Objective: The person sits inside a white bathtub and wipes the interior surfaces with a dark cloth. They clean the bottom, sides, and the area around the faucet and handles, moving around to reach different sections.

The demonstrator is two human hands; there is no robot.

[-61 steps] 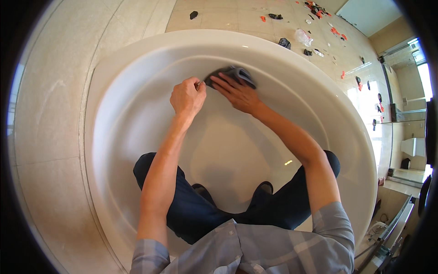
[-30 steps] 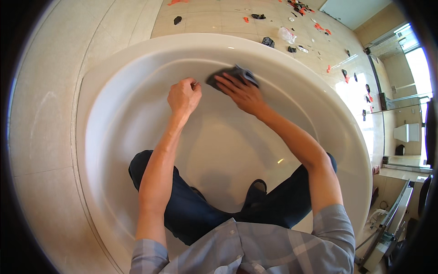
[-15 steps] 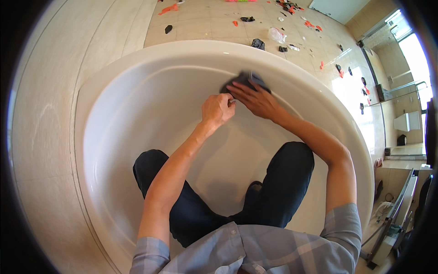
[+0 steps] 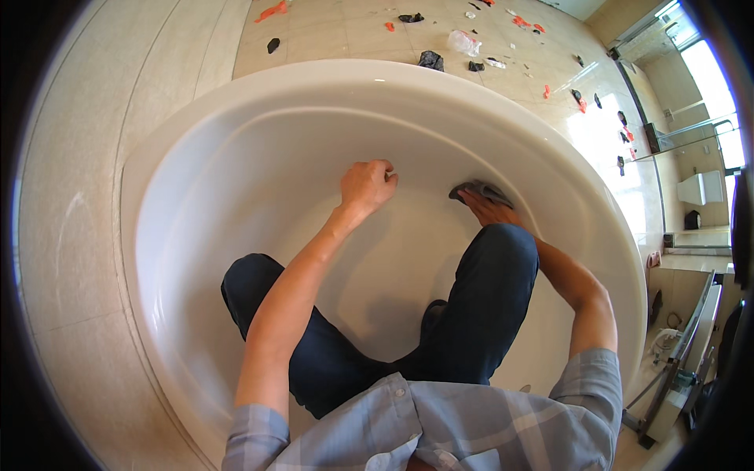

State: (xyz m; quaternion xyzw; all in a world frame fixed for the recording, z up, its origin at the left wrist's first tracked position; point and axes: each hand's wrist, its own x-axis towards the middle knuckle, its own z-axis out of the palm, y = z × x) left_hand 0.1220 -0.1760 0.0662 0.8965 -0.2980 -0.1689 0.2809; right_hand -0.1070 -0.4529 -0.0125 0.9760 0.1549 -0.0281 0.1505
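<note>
I sit with bent knees inside a white bathtub [image 4: 196, 102]. My right hand [image 4: 487, 210] lies on a dark grey cloth [image 4: 488, 191], its fingers pressing it to the tub's inner wall at the right; my right knee partly covers that wrist. Further left, my left hand [image 4: 366, 187] is closed with curled fingers above the tub floor. A tiny pale bit shows at its fingertips, too small to name.
Beyond the rim, the tiled floor holds scattered litter: a black plastic bag [image 4: 431, 60], a clear plastic bag [image 4: 463, 43] and red scraps [image 4: 271, 11]. At the right are a toilet [image 4: 699, 188] and leaning metal-framed pieces [image 4: 691, 345]. Pale tiles [image 4: 75, 235] border the left side.
My right hand has moved the cloth right and nearer to me, along the tub wall, away from my left hand. The left hand has stayed almost in place, still closed.
</note>
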